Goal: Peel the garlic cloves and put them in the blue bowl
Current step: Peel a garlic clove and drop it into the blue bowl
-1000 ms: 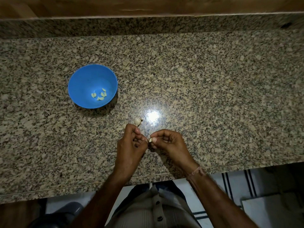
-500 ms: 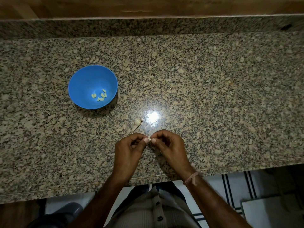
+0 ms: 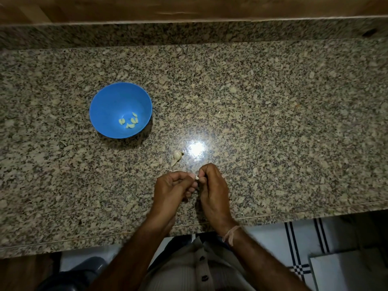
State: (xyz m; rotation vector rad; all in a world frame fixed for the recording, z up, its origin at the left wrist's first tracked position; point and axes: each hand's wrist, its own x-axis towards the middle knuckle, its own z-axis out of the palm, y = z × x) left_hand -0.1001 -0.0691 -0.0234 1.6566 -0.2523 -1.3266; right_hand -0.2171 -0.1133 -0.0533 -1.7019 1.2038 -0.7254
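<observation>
My left hand and my right hand meet above the counter near its front edge. Together their fingertips pinch a small pale garlic clove, mostly hidden by the fingers. A blue bowl stands on the granite counter to the upper left of my hands, with several peeled cloves in its bottom. The remaining piece of the garlic head lies on the counter just beyond my hands.
The speckled granite counter stretches wide to the right, with a bright light reflection beside the garlic head. A raised granite backsplash runs along the far edge. The counter's front edge lies just behind my wrists.
My two hands have closed together on the clove and shifted slightly toward me; a second ago they were a little apart, the clove showing at my right fingertips. Bowl and garlic head have not moved.
</observation>
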